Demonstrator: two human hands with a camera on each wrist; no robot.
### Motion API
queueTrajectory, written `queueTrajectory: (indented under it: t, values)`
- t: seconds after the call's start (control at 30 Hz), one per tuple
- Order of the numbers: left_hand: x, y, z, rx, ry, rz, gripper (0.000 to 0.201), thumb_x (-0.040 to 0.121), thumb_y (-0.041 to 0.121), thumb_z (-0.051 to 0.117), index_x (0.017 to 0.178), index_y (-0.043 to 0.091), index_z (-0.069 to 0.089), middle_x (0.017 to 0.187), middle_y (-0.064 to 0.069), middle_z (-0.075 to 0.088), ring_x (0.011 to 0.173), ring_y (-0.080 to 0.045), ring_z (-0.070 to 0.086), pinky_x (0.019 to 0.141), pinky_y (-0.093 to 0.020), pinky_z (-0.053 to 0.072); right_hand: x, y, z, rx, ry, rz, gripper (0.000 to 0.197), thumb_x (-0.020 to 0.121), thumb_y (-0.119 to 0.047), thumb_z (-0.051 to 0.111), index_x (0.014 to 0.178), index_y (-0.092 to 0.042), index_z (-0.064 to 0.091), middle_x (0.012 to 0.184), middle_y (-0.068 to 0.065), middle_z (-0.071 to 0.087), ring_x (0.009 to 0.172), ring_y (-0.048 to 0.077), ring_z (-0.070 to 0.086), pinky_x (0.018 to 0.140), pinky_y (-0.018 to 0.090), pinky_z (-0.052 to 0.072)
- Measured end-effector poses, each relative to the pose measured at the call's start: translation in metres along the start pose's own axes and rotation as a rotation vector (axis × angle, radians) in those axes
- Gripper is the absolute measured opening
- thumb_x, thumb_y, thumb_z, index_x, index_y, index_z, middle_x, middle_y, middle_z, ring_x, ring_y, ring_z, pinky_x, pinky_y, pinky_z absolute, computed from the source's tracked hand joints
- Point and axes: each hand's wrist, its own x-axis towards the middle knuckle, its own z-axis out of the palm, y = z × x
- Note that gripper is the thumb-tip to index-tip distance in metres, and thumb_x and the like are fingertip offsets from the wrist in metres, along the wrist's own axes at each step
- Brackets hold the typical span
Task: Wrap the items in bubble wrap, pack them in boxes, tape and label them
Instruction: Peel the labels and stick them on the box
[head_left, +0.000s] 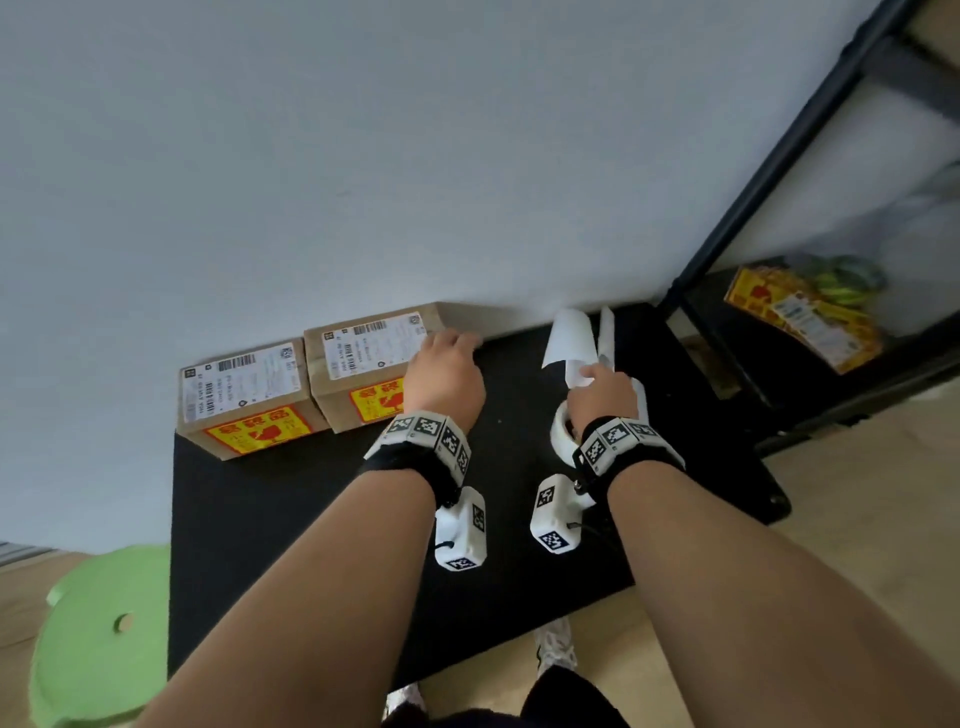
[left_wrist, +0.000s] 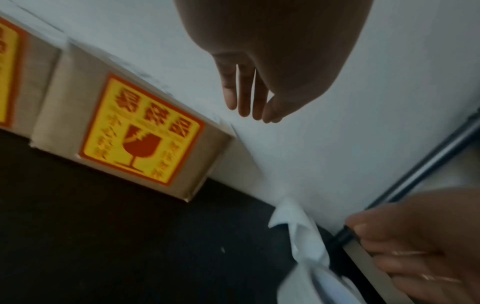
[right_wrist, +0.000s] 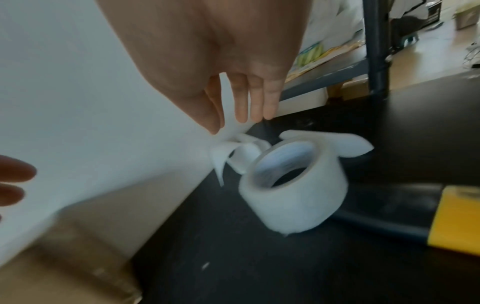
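Two taped cardboard boxes stand against the wall on the black table (head_left: 311, 493). Each carries a shipping label on top and a yellow fragile sticker in front: the left box (head_left: 244, 395) and the right box (head_left: 363, 358) (left_wrist: 140, 135). My left hand (head_left: 447, 369) (left_wrist: 249, 98) hovers at the right box's far right corner with its fingers straight, holding nothing. My right hand (head_left: 602, 389) (right_wrist: 241, 107) pinches a curled white backing paper (head_left: 569, 338) (right_wrist: 239, 150) by the wall. A clear tape roll (head_left: 561, 431) (right_wrist: 293, 191) lies just below that hand.
A second white paper strip (head_left: 607, 332) lies right of the first. A black shelf frame (head_left: 769, 171) stands at the right, with a pack of yellow stickers (head_left: 800, 317) on its lower shelf. A green stool (head_left: 98, 634) sits left of the table.
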Motion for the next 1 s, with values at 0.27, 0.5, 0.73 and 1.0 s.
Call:
queueTrajectory:
  t: [0.27, 0.5, 0.73, 1.0]
  values:
    - [-0.012, 0.072, 0.109, 0.049, -0.445, -0.052, 0.035, 0.088, 0.019, 0.061, 0.119, 0.035, 0.063, 0.123, 0.005, 0.041, 0.114, -0.018, 0.047, 0.094, -0.037, 0.048, 0.061, 0.090, -0.024, -0.109, -0.188, 0.118, 0.042, 0.094, -0.017, 0.053, 0.136, -0.026, 0.058, 0.141, 0.014, 0.046, 0.122, 0.033, 0.052, 0.103, 0.041, 0.045]
    - [-0.019, 0.089, 0.137, 0.127, -0.418, -0.147, 0.028, 0.089, 0.012, 0.062, 0.115, 0.024, 0.063, 0.136, 0.002, 0.032, 0.112, -0.023, 0.048, 0.092, -0.037, 0.050, 0.091, 0.121, -0.015, -0.326, -0.401, 0.011, 0.019, 0.097, -0.017, 0.050, 0.103, -0.013, 0.068, 0.122, 0.014, 0.062, 0.110, 0.030, 0.061, 0.078, 0.030, 0.045]
    - [-0.016, 0.090, 0.124, 0.002, -0.289, -0.246, 0.024, 0.090, 0.008, 0.061, 0.110, 0.020, 0.064, 0.145, 0.003, 0.030, 0.109, -0.026, 0.055, 0.089, -0.033, 0.049, 0.114, 0.099, -0.020, -0.275, -0.315, -0.049, 0.025, 0.097, -0.015, 0.050, 0.114, -0.006, 0.065, 0.120, 0.015, 0.061, 0.109, 0.032, 0.061, 0.076, 0.031, 0.043]
    - [0.035, 0.075, 0.104, 0.008, -0.023, -0.425, 0.032, 0.089, -0.001, 0.057, 0.117, 0.013, 0.061, 0.148, -0.004, 0.028, 0.113, -0.030, 0.052, 0.086, -0.037, 0.047, 0.154, 0.069, -0.009, -0.179, -0.301, -0.047, 0.039, 0.099, -0.029, 0.050, 0.120, 0.003, 0.058, 0.124, 0.021, 0.055, 0.108, 0.038, 0.060, 0.073, 0.033, 0.041]
